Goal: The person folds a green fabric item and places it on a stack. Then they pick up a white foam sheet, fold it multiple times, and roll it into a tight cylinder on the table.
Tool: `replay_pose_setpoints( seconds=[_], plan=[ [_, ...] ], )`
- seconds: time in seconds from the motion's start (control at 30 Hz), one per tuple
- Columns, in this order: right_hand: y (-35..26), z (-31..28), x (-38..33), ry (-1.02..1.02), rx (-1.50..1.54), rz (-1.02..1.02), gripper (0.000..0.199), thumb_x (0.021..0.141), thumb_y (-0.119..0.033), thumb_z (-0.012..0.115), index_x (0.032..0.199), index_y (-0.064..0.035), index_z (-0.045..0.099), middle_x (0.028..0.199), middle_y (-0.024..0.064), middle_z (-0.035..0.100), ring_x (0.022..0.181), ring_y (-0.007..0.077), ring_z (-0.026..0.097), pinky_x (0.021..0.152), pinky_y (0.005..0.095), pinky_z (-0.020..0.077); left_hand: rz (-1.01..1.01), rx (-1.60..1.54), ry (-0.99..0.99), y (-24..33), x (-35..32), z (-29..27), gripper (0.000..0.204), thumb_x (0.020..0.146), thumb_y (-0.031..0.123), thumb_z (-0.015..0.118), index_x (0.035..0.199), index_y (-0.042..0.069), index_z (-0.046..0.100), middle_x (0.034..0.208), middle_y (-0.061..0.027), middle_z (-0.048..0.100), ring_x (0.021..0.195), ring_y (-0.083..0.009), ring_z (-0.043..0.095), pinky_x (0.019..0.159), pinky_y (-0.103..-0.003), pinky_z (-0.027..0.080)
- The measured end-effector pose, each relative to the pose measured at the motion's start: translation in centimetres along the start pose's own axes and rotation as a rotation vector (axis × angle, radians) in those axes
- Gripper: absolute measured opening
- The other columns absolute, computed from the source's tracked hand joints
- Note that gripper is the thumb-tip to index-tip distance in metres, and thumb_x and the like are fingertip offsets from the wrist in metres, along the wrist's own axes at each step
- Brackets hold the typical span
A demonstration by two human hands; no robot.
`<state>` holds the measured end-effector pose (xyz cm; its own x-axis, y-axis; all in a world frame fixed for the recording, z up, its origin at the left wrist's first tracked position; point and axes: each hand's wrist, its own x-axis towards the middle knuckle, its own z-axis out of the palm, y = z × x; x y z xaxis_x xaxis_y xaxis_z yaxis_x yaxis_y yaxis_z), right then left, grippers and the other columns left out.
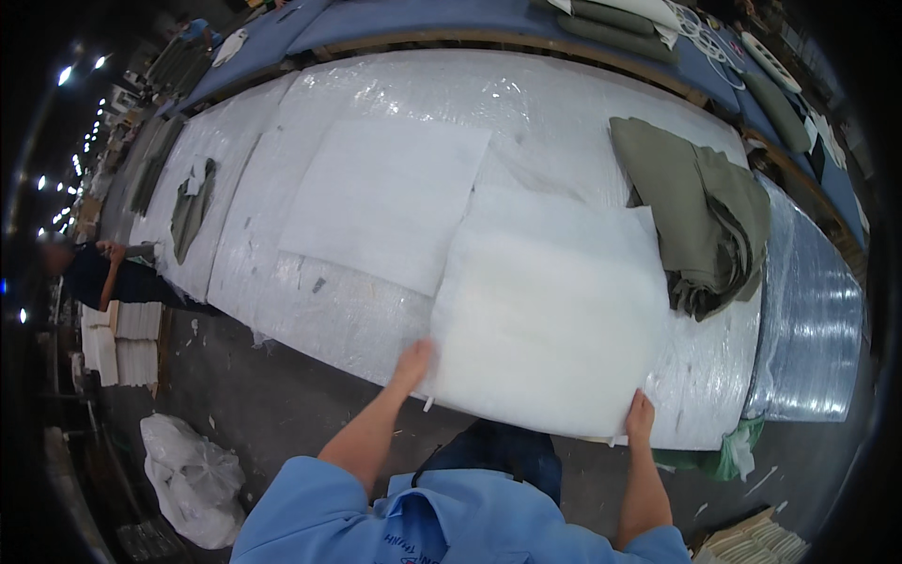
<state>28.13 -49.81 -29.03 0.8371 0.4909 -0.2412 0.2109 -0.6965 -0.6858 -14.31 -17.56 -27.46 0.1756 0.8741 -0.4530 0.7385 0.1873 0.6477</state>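
Note:
A thick, off-white square padding sheet [550,329] lies in front of me on the plastic-wrapped table. My left hand [412,365] is closed at its left edge, near the front corner. At the right front corner, my right hand [640,414] grips the edge, fingers partly hidden. Under or behind the padding, a thinner white sheet [554,221] shows; how the layers meet is hard to tell. Another flat white sheet [385,193] lies to the left, farther back. A folded stack of olive-green fabric [700,207] rests to the right of the padding.
Clear plastic film covers the table [254,235]. A small green cloth piece [193,211] lies at its left end, near another person [122,273]. Blue-topped tables [376,19] with fabric rolls stand behind. A white plastic bag [193,479] sits on the floor at left.

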Motion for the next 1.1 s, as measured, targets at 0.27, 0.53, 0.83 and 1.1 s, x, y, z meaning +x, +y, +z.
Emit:
replay_pose_setpoints(
  seconds=[0.27, 0.53, 0.83, 1.1],
  plan=[
    [-4.7, 0.4, 7.4, 0.136, 0.115, 0.114, 0.063, 0.106, -0.053, 0.043, 0.123, 0.0049, 0.06, 0.102, 0.0078, 0.062, 0.08, 0.0205, 0.057, 0.075, 0.0372, 0.0488, -0.111, -0.257, -0.115, 11.4, 8.0, -0.6, 0.069, 0.1, 0.06, 0.052, 0.121, -0.005, 0.063, 0.11, -0.0138, 0.07, 0.096, -0.0337, 0.066, 0.088, -0.047, 0.05],
    [-7.7, 3.4, 8.0, 0.232, 0.222, 0.138, 0.048, 0.107, -0.037, 0.051, 0.078, 0.0015, 0.054, 0.068, 0.0056, 0.05, 0.068, 0.0156, 0.043, 0.064, 0.0356, 0.0397, 0.018, 0.042, 0.346, 9.8, 9.8, 4.0, 0.047, 0.108, 0.039, 0.045, 0.09, -0.003, 0.058, 0.083, -0.015, 0.063, 0.079, -0.0283, 0.055, 0.077, -0.042, 0.045],
    [-5.9, 3.0, 9.7, 0.047, 0.204, 0.199, 0.046, 0.108, -0.038, 0.049, 0.1, 0.0029, 0.068, 0.08, 0.0041, 0.059, 0.077, 0.0155, 0.05, 0.07, 0.0362, 0.0442, -0.087, -0.276, 0.276, 9.6, 10.4, 4.7, 0.053, 0.108, 0.045, 0.044, 0.085, -0.001, 0.057, 0.083, -0.0095, 0.061, 0.08, -0.0253, 0.055, 0.078, -0.041, 0.046],
    [-13.3, -2.1, 17.9, -0.264, 0.38, 0.477, 0.081, 0.097, -0.064, 0.057, 0.141, 0.0031, 0.055, 0.139, 0.0099, 0.06, 0.121, 0.0236, 0.059, 0.102, 0.0355, 0.0455, -0.339, -0.321, -0.094, 13.8, 16.3, -1.4, 0.067, 0.094, 0.08, 0.042, 0.06, 0.023, 0.035, 0.053, 0.0057, 0.03, 0.044, -0.0105, 0.027, 0.043, -0.032, 0.021]
  ],
)
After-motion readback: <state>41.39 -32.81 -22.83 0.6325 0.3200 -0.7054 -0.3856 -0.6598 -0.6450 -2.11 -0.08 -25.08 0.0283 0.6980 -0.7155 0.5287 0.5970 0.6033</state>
